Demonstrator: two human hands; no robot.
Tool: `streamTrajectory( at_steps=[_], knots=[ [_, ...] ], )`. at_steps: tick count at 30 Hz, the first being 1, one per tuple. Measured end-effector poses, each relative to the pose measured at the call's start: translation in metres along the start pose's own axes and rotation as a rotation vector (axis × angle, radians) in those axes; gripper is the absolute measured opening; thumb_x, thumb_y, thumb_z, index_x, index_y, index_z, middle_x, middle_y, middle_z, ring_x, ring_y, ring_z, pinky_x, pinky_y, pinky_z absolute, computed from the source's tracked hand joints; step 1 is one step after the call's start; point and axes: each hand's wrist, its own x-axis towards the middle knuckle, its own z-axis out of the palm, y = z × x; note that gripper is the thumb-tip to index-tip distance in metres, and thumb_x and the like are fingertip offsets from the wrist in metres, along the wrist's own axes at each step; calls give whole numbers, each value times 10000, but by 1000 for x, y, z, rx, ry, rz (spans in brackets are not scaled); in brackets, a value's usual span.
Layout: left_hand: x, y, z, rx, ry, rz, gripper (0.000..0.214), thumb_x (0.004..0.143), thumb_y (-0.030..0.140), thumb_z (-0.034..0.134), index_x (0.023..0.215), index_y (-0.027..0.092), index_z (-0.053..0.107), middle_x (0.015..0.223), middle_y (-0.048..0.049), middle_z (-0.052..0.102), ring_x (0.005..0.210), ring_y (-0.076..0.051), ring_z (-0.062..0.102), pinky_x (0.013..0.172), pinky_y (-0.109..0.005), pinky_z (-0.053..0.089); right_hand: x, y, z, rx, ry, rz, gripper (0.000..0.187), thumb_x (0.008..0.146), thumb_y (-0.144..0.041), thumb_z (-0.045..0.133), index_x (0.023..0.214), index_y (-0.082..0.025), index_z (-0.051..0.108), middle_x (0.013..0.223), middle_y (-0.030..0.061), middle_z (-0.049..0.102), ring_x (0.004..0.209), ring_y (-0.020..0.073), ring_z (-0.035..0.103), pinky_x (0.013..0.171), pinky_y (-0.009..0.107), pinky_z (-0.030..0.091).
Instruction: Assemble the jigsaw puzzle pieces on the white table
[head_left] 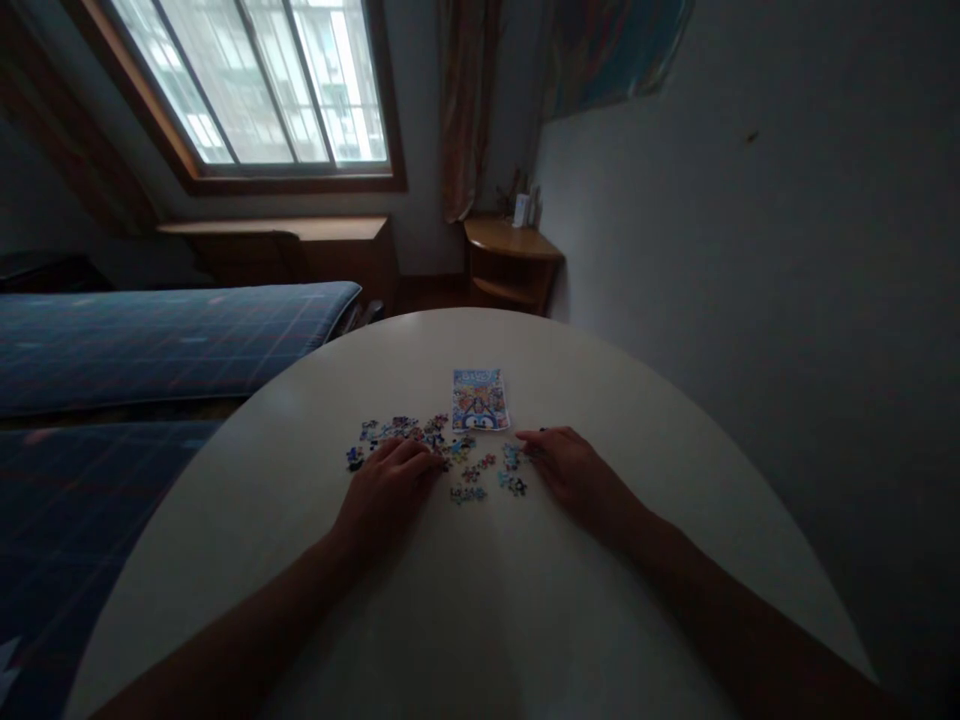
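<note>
Loose jigsaw pieces (401,427) lie in a pile on the round white table, beyond and beside my left hand (394,482). Its fingers are curled down at the pile's near right edge, closed on a small dark jigsaw piece (445,464) at the tips. My right hand (566,467) rests to the right, thumb and fingers closed at the edge of a light blue jigsaw piece (511,457). A few joined pieces (469,494) sit between the hands, with darker pieces (517,486) near the right thumb. Behind them lies a colourful picture sheet (481,400) with a penguin-like figure.
The round white table (480,610) reaches out under both forearms. A bed with a blue plaid mattress (172,335) stands to the left. A wooden corner shelf (514,240) and a desk (337,229) are by the window (262,80). A wall (750,280) rises on the right.
</note>
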Motion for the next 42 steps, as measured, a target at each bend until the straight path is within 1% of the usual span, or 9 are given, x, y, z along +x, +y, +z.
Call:
streamTrajectory(
  at_steps=[3,8,12,15,19,26,32,38,42],
  knots=[
    [-1,-1,1,-1,6,1,133,909,193,613,996,223,709,1005,-39,710,950,-240,611,842,-412,555,0,-1,0,-18,3,-3,325,939,-142,483,1238,-190,602,1040,92,698,1022,235,596,916,434,501],
    [-1,-3,4,-7,2,4,138,913,194,605,996,220,711,1002,-44,708,945,-233,610,854,-415,552,0,-3,-1,-76,-9,-43,270,954,-202,500,1178,-220,651,1087,93,692,1048,238,588,936,451,488],
    [-1,-1,2,-16,9,12,161,938,206,560,992,214,711,994,-56,706,938,-225,613,845,-400,555,0,-5,-1,-106,33,9,259,933,-268,560,1163,-201,660,1117,111,674,1068,252,579,959,469,482],
    [0,1,0,-31,16,19,172,944,203,543,986,214,710,987,-55,707,931,-224,614,828,-395,561,1,-5,-1,-109,39,36,282,915,-294,596,1169,-190,660,1145,120,662,1092,262,572,985,474,470],
    [0,0,1,-34,14,17,165,939,208,556,993,218,712,995,-55,707,936,-227,615,817,-397,565,0,-4,-1,-115,23,36,306,892,-295,621,1179,-195,658,1170,123,657,1110,274,569,988,484,467],
    [-2,2,1,-28,0,-9,154,924,195,585,1011,217,709,1014,-51,703,956,-236,607,839,-407,560,0,-6,-4,-118,-14,22,209,902,-268,613,1081,-195,695,1130,111,662,1088,258,566,975,471,462],
    [-1,3,-1,-4,12,3,170,928,195,568,1019,207,710,1002,-59,705,955,-235,607,852,-404,558,0,-3,-4,-118,-6,11,220,887,-269,631,1090,-204,685,1129,101,662,1082,253,571,974,464,459],
    [-1,8,-2,-8,73,25,196,940,207,518,1014,192,699,1003,-79,701,940,-237,605,834,-416,560,-2,9,-18,-135,9,8,284,816,-260,682,1098,-225,680,1161,92,658,1106,263,570,989,477,449],
    [-1,12,-2,-32,70,58,184,936,199,522,1023,179,683,1004,-80,694,950,-229,599,832,-402,559,-3,15,-28,-133,-1,0,290,811,-246,669,1100,-266,683,1184,73,652,1125,258,572,990,474,442]
  ],
)
